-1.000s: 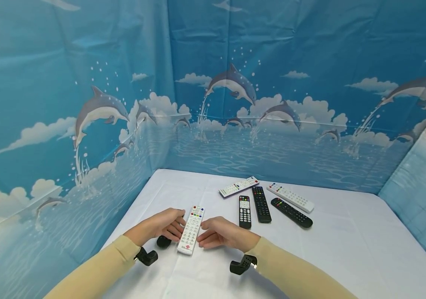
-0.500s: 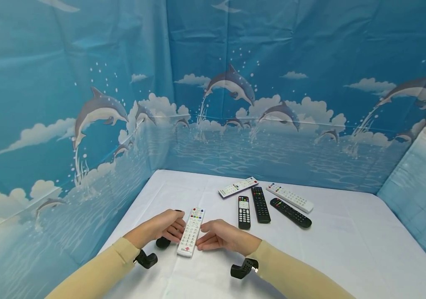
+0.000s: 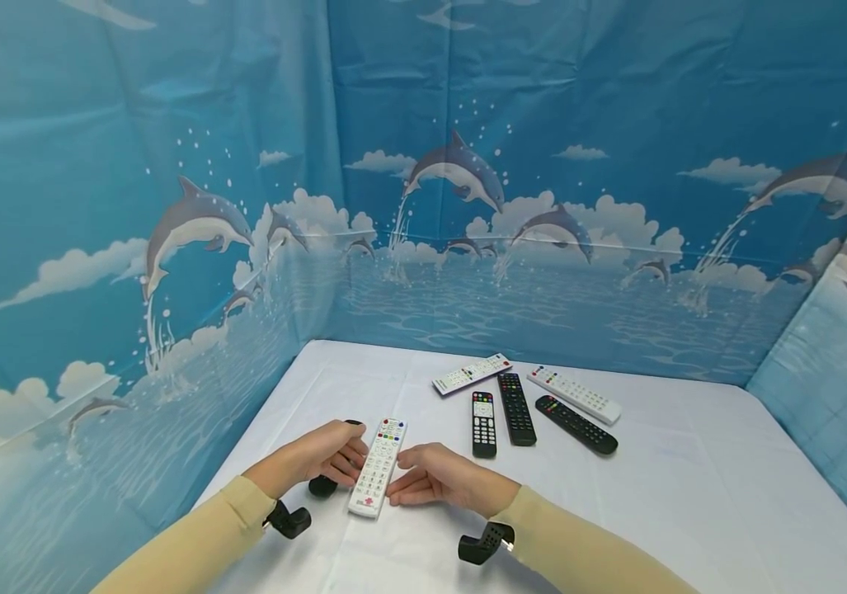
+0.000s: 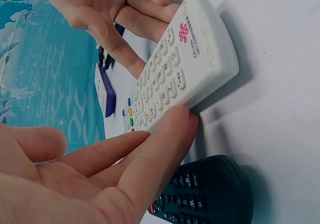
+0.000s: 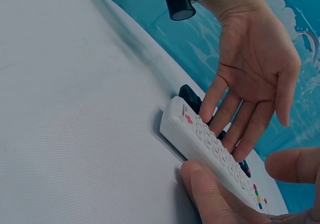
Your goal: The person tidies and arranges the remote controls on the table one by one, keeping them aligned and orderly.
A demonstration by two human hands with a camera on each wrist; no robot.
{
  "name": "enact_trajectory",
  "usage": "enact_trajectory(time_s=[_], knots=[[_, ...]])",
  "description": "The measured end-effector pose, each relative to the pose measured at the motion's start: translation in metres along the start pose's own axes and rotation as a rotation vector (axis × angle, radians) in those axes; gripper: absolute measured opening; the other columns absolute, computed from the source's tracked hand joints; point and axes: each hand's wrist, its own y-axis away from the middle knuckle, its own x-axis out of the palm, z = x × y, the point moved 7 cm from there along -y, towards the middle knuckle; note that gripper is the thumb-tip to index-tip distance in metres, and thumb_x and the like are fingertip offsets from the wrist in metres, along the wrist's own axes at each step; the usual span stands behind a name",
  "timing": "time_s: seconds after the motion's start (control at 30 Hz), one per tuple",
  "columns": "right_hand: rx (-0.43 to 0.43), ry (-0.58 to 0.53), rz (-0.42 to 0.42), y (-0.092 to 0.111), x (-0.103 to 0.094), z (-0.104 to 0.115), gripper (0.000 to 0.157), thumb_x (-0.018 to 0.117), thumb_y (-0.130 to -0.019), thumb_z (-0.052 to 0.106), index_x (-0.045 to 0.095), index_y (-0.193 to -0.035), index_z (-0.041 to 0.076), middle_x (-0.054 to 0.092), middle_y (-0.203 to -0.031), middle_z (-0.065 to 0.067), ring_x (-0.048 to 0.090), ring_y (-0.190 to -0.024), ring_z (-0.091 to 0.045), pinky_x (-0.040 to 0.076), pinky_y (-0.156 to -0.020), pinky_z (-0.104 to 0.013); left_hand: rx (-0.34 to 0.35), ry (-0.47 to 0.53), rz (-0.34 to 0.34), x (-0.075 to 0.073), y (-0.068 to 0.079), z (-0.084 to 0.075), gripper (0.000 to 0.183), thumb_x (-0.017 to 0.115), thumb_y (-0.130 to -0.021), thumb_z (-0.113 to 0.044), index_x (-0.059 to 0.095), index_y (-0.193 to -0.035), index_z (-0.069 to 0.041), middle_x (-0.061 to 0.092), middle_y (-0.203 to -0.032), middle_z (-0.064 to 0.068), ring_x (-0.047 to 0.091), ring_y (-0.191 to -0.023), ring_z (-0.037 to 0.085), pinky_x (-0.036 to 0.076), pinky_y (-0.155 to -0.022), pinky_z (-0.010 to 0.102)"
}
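Observation:
A white remote (image 3: 377,466) with coloured buttons lies face up on the white tablecloth (image 3: 690,495), near the front left. My left hand (image 3: 328,454) presses straight fingers against its left edge. My right hand (image 3: 429,480) touches its right edge with straight fingers. The left wrist view shows the white remote (image 4: 185,63) between my left fingers (image 4: 150,154) and the right hand (image 4: 110,18). In the right wrist view my right fingertips (image 5: 205,189) touch the white remote (image 5: 210,144), with the left hand (image 5: 255,73) flat beyond it. A black remote (image 3: 322,484) lies under my left hand.
Several more remotes lie in a group at mid-table: a white one (image 3: 471,374), two black ones (image 3: 484,423) (image 3: 516,407), another white one (image 3: 574,393) and another black one (image 3: 576,423). Blue dolphin-print sheets (image 3: 468,206) wall the table on three sides.
Both hands and the white remote between them have slid slightly toward me. The other remotes have not moved.

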Motion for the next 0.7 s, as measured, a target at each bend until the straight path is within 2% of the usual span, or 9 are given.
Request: enact_trajectory(time_s=[0.43,0.7], knots=[[0.007,-0.012,-0.026,0.0025,0.0019,-0.0064,0.042,0.053,-0.1,0.016,0.05,-0.135,-0.007,0.069,-0.107,-0.031,0.073,-0.095,-0.035,0.059,-0.082,-0.038,-0.021,0.002,-0.003,0.0017,0.005,0.0019,0.059,0.036,-0.106,-0.034,0.057,-0.124,0.018,0.065,-0.102,0.022,0.064,-0.083,0.032,0.06,-0.072,0.042],[0.01,-0.033,-0.022,0.0004,-0.0008,-0.0066,0.042,0.053,-0.101,0.017,0.048,-0.136,-0.006,0.069,-0.106,-0.032,0.073,-0.094,-0.034,0.059,-0.083,-0.038,-0.011,0.004,-0.005,0.0004,0.0012,0.0037,0.059,0.037,-0.105,-0.035,0.058,-0.124,0.017,0.065,-0.101,0.021,0.065,-0.081,0.032,0.06,-0.072,0.042]])
